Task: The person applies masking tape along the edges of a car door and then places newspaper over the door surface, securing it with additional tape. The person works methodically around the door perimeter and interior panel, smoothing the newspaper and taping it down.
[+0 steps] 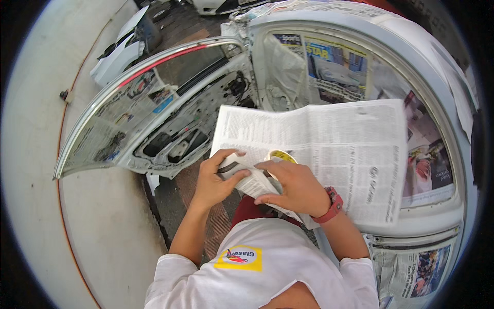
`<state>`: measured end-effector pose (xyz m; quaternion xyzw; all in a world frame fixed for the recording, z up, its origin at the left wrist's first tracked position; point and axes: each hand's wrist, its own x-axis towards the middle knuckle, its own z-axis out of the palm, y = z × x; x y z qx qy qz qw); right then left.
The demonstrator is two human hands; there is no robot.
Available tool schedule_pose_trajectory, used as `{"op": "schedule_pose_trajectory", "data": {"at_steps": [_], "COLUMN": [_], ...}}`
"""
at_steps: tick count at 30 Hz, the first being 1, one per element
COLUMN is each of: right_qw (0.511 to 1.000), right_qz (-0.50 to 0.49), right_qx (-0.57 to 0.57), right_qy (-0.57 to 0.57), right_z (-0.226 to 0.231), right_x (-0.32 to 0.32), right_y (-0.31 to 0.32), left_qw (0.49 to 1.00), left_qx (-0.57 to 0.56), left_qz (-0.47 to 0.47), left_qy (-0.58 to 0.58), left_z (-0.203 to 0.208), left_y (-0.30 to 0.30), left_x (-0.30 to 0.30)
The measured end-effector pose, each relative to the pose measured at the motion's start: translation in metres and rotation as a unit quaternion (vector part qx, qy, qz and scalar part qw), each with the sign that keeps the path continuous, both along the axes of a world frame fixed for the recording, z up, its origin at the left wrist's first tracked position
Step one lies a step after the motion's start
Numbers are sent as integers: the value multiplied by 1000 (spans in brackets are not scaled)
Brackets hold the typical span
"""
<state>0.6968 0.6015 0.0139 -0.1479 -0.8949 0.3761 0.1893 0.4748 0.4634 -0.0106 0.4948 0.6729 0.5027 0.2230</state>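
Note:
A wide newspaper sheet (339, 149) spreads in front of me, its near left edge folded up. My left hand (216, 180) pinches that folded edge between thumb and fingers. Close beside it, my right hand (296, 188), with a red watch on the wrist, is closed on the same fold. A roll of tape (282, 155) with a yellow inner ring shows just beyond the right hand's knuckles; the hand covers part of it, and I cannot tell whether the fingers hold it too.
To the left a car door (190, 123) stands open, its inner panel stripped and its window papered over. A car body (432, 67) with newspaper over its windows rises at the right. A pale wall (31, 154) with an orange hose (62, 206) runs along the left. White body parts (121, 54) lean farther back.

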Motion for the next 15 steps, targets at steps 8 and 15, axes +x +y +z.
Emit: {"op": "schedule_pose_trajectory", "data": {"at_steps": [8,15], "right_qw": [988,973], "right_qz": [9,-166], "right_qx": [103,146], "right_qy": [-116,57], "right_z": [-69,-80], "right_x": [1,-43], "right_y": [29,57], "left_qw": [962,949], "left_qx": [57,147], "left_qz": [266,269], "left_qy": [2,70], "left_z": [-3,28], "left_y": [-68,-40], "left_x": [-61,-82]}}
